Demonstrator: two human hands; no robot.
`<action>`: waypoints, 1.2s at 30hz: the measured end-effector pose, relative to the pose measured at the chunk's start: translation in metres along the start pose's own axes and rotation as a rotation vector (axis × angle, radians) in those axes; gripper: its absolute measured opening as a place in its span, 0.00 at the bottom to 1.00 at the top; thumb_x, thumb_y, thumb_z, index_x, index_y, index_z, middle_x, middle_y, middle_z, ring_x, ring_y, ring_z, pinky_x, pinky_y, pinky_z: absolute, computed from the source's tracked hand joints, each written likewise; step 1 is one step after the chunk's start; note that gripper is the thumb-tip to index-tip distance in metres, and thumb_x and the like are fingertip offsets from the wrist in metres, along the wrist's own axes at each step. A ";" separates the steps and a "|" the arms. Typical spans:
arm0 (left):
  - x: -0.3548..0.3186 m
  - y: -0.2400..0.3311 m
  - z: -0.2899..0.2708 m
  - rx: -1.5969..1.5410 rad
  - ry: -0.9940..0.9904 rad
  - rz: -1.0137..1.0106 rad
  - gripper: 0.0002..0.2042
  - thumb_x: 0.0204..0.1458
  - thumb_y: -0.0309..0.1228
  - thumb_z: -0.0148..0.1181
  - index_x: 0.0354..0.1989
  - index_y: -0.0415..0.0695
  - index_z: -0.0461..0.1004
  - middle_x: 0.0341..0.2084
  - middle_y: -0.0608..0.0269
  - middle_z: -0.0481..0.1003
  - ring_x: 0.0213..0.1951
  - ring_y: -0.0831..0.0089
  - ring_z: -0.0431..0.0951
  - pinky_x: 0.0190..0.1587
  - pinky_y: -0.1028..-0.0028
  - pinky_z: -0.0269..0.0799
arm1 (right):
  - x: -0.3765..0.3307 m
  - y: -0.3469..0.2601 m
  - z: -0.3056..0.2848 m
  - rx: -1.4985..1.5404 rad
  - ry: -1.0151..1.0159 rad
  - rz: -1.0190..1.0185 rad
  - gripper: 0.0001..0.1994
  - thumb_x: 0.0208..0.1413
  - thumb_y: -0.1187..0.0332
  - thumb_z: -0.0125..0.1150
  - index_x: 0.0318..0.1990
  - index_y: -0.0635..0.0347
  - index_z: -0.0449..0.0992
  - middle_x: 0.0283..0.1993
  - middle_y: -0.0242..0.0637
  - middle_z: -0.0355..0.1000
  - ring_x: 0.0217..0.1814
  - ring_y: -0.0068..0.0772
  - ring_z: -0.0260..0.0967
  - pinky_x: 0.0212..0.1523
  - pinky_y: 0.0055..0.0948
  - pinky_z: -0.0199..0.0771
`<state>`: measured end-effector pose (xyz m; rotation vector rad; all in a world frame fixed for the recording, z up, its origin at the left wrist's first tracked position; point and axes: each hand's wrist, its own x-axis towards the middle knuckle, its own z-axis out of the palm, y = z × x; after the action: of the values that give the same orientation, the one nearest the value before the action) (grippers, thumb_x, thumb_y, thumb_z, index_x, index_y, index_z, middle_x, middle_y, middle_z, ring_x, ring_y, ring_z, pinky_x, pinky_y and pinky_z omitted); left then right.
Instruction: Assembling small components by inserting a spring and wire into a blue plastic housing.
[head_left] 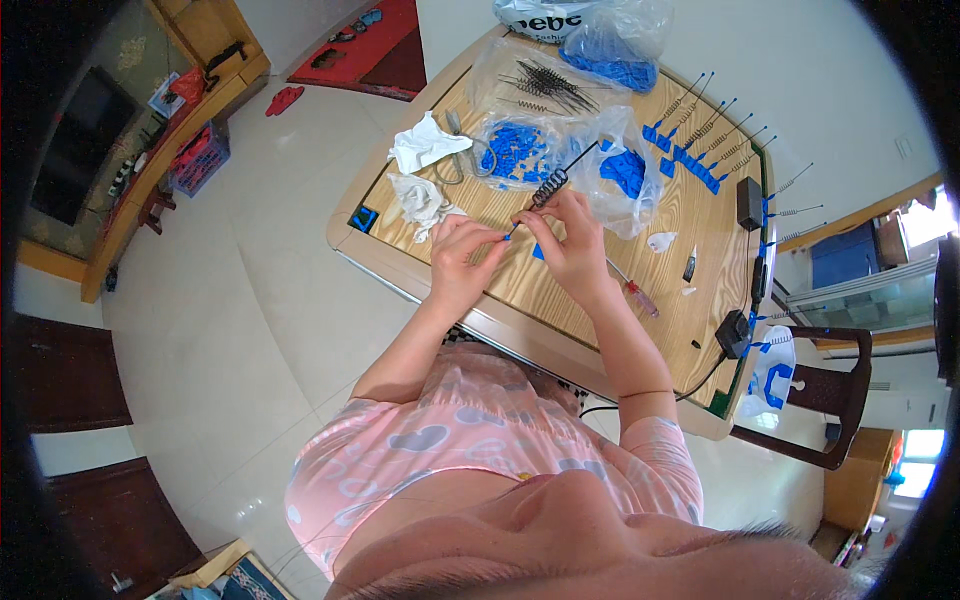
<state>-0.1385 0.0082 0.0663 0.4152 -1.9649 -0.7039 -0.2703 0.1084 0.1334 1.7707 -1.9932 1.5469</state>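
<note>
Over the near part of the wooden table, my right hand [575, 240] pinches a black coiled spring [550, 187] with long straight wire ends. One end slants up and away to the right, while the other points down-left toward my left hand. My left hand [460, 260] is closed, with thumb and finger pinching a tiny blue cap [507, 237] at the wire's lower end. Whether the cap is fully on the wire is too small to tell. Just beyond lie a plastic bag of small blue pieces [518, 148] and a heap of black springs [550, 85].
A clear bag holding blue pieces [623, 172] lies beyond my right hand. A screwdriver [642, 299] rests beside my right forearm. White crumpled cloth [420, 200] is near my left hand. Several springs [700, 130] with blue bases line the right edge, near a black adapter [733, 333].
</note>
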 end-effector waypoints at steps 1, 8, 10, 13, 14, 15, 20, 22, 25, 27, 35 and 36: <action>0.000 0.000 0.000 0.005 -0.001 0.003 0.06 0.37 0.26 0.69 0.26 0.46 0.79 0.26 0.68 0.77 0.36 0.67 0.71 0.40 0.69 0.60 | 0.000 0.000 0.000 0.003 0.003 -0.002 0.09 0.48 0.70 0.65 0.33 0.62 0.71 0.33 0.38 0.71 0.41 0.42 0.66 0.44 0.36 0.65; 0.000 -0.001 0.001 -0.014 -0.001 0.007 0.06 0.37 0.26 0.69 0.25 0.46 0.79 0.26 0.69 0.76 0.36 0.67 0.71 0.40 0.69 0.60 | 0.000 0.000 0.001 -0.009 -0.011 -0.034 0.10 0.47 0.69 0.65 0.32 0.62 0.71 0.33 0.39 0.71 0.40 0.43 0.66 0.44 0.37 0.65; -0.001 -0.002 0.001 -0.017 -0.006 -0.016 0.06 0.37 0.26 0.70 0.25 0.46 0.79 0.25 0.69 0.76 0.36 0.67 0.71 0.40 0.69 0.60 | 0.001 0.000 0.002 -0.015 -0.006 -0.031 0.09 0.47 0.69 0.65 0.32 0.62 0.71 0.32 0.39 0.71 0.39 0.43 0.66 0.44 0.37 0.65; -0.001 -0.003 0.001 0.002 -0.013 -0.035 0.06 0.38 0.26 0.69 0.26 0.46 0.79 0.25 0.66 0.76 0.34 0.66 0.72 0.38 0.69 0.62 | 0.001 0.003 0.003 -0.032 -0.005 -0.035 0.09 0.48 0.69 0.64 0.32 0.62 0.71 0.32 0.38 0.71 0.38 0.43 0.67 0.43 0.37 0.64; -0.003 -0.006 0.003 0.003 -0.016 -0.038 0.06 0.38 0.26 0.69 0.26 0.46 0.79 0.25 0.66 0.76 0.34 0.66 0.72 0.38 0.69 0.62 | 0.001 0.005 0.004 -0.043 -0.009 -0.043 0.09 0.48 0.69 0.64 0.32 0.62 0.71 0.31 0.39 0.71 0.37 0.43 0.67 0.42 0.37 0.64; -0.006 -0.013 0.008 -0.087 -0.031 -0.138 0.06 0.39 0.26 0.69 0.27 0.45 0.79 0.25 0.65 0.77 0.34 0.67 0.72 0.37 0.70 0.63 | 0.001 0.008 0.006 -0.041 -0.011 -0.041 0.09 0.48 0.69 0.64 0.32 0.62 0.71 0.31 0.39 0.71 0.37 0.43 0.67 0.42 0.37 0.64; -0.020 -0.036 0.020 -0.702 -0.118 -0.794 0.09 0.46 0.24 0.65 0.37 0.39 0.78 0.28 0.63 0.78 0.32 0.74 0.73 0.33 0.76 0.66 | -0.006 0.035 0.021 -0.097 -0.033 -0.064 0.08 0.49 0.67 0.62 0.31 0.61 0.71 0.29 0.40 0.71 0.36 0.44 0.67 0.42 0.38 0.62; -0.020 -0.046 0.017 -1.220 -0.240 -1.103 0.14 0.49 0.21 0.59 0.46 0.35 0.74 0.34 0.61 0.78 0.32 0.77 0.73 0.33 0.78 0.66 | -0.006 0.044 0.024 -0.102 -0.035 -0.047 0.08 0.49 0.67 0.62 0.31 0.61 0.71 0.29 0.39 0.71 0.35 0.44 0.68 0.42 0.38 0.62; -0.024 -0.053 0.019 -1.532 -0.214 -1.350 0.18 0.51 0.18 0.53 0.52 0.35 0.68 0.37 0.60 0.74 0.33 0.75 0.72 0.34 0.77 0.65 | -0.011 0.051 0.029 -0.112 -0.041 -0.019 0.08 0.49 0.67 0.62 0.30 0.61 0.71 0.28 0.39 0.71 0.34 0.45 0.68 0.41 0.38 0.63; -0.034 -0.057 0.019 -1.585 -0.201 -1.376 0.18 0.51 0.18 0.52 0.52 0.35 0.68 0.38 0.60 0.73 0.34 0.74 0.71 0.34 0.76 0.65 | -0.015 0.052 0.032 -0.114 -0.047 -0.003 0.08 0.49 0.67 0.62 0.29 0.60 0.71 0.27 0.39 0.70 0.34 0.45 0.68 0.41 0.39 0.63; -0.048 -0.063 0.020 -1.698 -0.118 -1.509 0.19 0.50 0.17 0.49 0.52 0.33 0.65 0.34 0.61 0.70 0.31 0.74 0.66 0.31 0.77 0.62 | -0.034 0.064 0.048 -0.040 -0.077 0.077 0.07 0.50 0.69 0.62 0.30 0.61 0.71 0.27 0.41 0.70 0.33 0.46 0.68 0.34 0.39 0.66; -0.052 -0.066 0.020 -1.756 -0.140 -1.485 0.19 0.49 0.17 0.49 0.52 0.33 0.64 0.33 0.61 0.70 0.30 0.74 0.65 0.30 0.78 0.61 | -0.035 0.065 0.049 -0.039 -0.079 0.081 0.07 0.50 0.69 0.62 0.30 0.61 0.71 0.27 0.41 0.70 0.33 0.46 0.68 0.34 0.39 0.66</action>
<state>-0.1327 -0.0078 -0.0179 0.5635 -0.1582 -2.8804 -0.2818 0.0894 0.0476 1.7844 -2.1410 1.4711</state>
